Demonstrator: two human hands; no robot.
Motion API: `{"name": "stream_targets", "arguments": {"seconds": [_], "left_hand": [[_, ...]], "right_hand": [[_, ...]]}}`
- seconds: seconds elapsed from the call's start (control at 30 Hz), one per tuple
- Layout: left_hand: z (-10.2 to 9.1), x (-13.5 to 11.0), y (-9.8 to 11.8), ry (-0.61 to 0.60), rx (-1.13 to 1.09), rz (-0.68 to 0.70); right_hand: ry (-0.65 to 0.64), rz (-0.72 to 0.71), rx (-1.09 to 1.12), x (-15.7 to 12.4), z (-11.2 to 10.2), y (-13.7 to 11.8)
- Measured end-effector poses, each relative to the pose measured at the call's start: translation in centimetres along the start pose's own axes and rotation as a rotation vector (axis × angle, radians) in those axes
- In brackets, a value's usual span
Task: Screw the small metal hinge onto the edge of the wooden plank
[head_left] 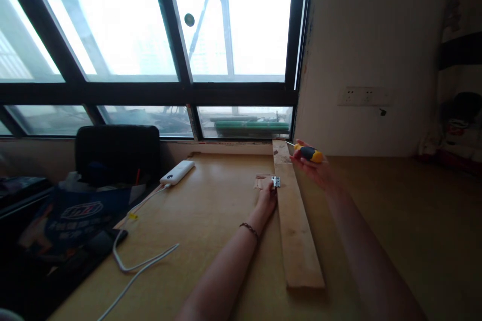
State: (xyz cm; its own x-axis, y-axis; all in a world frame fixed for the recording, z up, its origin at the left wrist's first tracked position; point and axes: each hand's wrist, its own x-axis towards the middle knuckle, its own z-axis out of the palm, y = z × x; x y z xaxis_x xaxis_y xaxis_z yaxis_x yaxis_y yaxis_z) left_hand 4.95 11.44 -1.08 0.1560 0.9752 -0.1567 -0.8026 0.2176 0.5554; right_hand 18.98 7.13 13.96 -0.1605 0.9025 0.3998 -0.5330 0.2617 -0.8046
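Observation:
A long wooden plank lies lengthwise on the wooden table. A small metal hinge sits at the plank's left edge, next to a small flat wooden piece. My left hand rests on the table with its fingers closed on the hinge, pressing it against the plank. My right hand hovers above the plank's far right side, closed round a screwdriver with a yellow and black handle, its thin shaft pointing left towards the window.
A white power bank with a white cable lies at the left of the table. A black chair and a dark blue bag stand at the left. The window is behind, and a wall socket at the right.

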Motion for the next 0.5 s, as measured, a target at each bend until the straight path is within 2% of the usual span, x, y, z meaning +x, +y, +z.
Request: {"name": "stream_targets", "arguments": {"seconds": [0.1, 0.23, 0.33, 0.5], "left_hand": [[-0.1, 0.1, -0.1, -0.006, -0.012, -0.016], [-0.3, 0.2, -0.1, 0.006, -0.002, -0.038], [-0.2, 0.3, -0.1, 0.023, -0.008, -0.034], [-0.1, 0.5, -0.1, 0.034, -0.041, -0.021]], "right_hand": [[0.098, -0.008, -0.130, 1.0, 0.9, 1.4], [0.301, -0.121, -0.596, 2.0, 0.5, 3.6], [0.333, -0.215, -0.808, 2.0, 0.2, 4.7], [0.328, -0.259, -0.946, 1.8, 0.2, 5.1]]}}
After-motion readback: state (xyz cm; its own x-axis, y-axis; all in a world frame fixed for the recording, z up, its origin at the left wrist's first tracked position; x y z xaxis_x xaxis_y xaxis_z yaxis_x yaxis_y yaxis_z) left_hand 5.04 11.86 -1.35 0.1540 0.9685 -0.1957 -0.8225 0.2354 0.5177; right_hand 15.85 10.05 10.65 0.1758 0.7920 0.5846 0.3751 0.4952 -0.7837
